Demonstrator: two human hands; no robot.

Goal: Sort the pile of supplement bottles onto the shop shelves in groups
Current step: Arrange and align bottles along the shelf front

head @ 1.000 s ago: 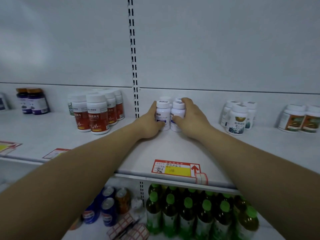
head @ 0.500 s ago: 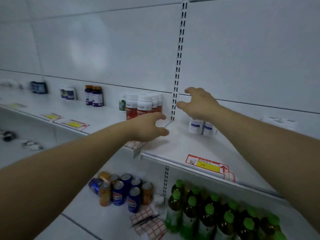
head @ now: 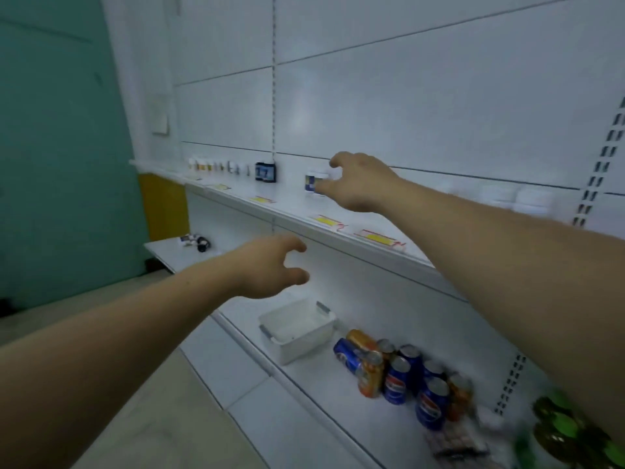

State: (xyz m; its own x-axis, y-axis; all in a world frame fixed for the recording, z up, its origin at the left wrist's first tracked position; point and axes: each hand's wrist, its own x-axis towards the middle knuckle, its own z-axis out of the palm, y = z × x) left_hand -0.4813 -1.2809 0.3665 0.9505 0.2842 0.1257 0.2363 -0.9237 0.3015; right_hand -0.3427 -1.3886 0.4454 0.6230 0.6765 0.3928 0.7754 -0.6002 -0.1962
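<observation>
Upper shelf (head: 291,201): long white board running from 10 to 3 o'clock, with yellow price tags (head: 326,221) on its front lip.
On it: small bottles (head: 216,165) in a row at 10 o'clock, dark container (head: 265,171), white bottle (head: 313,184) near 12, blurred white bottles (head: 517,198) at 2.
Lower shelf (head: 314,384): white tub (head: 297,328) at 6 o'clock, drink cans (head: 402,374) at 5, green-capped bottles (head: 568,431) at 4.
Side ledge (head: 169,257): a few loose bottles (head: 196,242) at 9 o'clock.
Floor (head: 135,401): pale tiles at 7 o'clock.

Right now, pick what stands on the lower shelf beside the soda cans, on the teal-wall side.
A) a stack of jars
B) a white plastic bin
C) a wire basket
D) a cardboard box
B: a white plastic bin with grey handles stands on the lower shelf next to the soda cans.
</observation>
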